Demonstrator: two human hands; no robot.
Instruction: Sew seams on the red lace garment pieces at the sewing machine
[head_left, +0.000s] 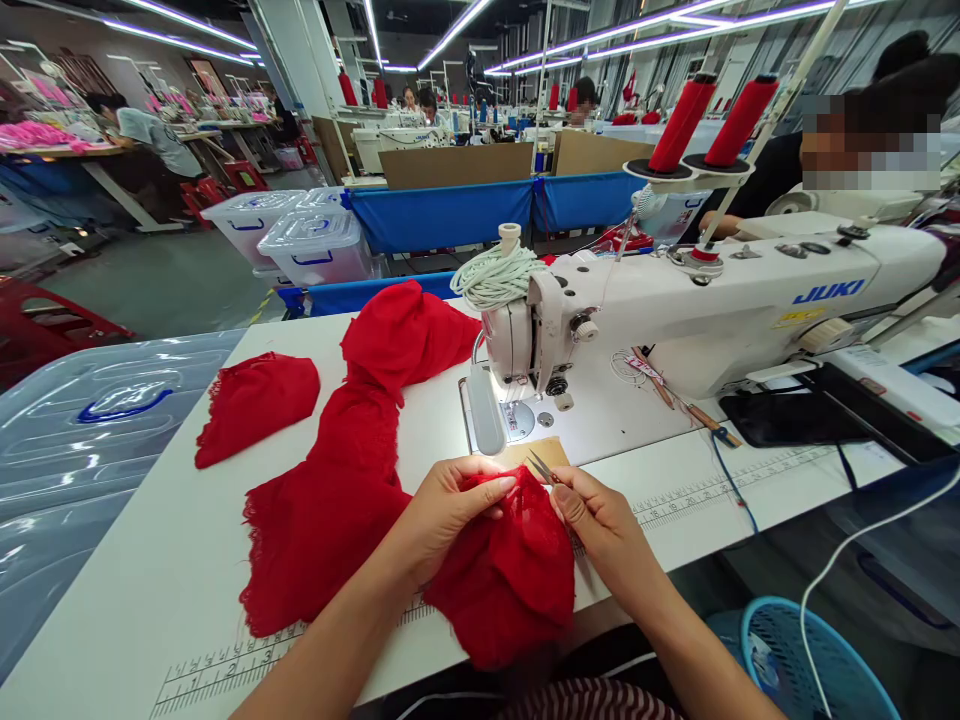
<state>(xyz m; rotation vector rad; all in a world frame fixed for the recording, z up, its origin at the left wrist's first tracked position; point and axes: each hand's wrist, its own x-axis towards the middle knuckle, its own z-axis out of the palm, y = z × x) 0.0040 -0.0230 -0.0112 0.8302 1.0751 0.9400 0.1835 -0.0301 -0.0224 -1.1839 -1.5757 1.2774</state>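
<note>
My left hand [450, 505] pinches the top edge of a red lace fabric piece [510, 580] that hangs over the front edge of the white sewing table [135, 580]. My right hand [596, 520] is closed on small thread snips [541, 466], whose metal tips point at the fabric's upper edge between my two hands. Just behind them stands a white JUKI sewing machine [712, 300], its needle area lit. A long strip of red fabric [352, 470] lies to the left of my hands, and a smaller red piece [255, 400] lies further left.
A coil of white cord [495, 275] sits on the machine head; two red thread cones [712, 120] stand behind. A black phone [795, 418] lies at right, a clear plastic lid [82, 440] at left, a blue basket [810, 660] below right. Other people work at stations beyond.
</note>
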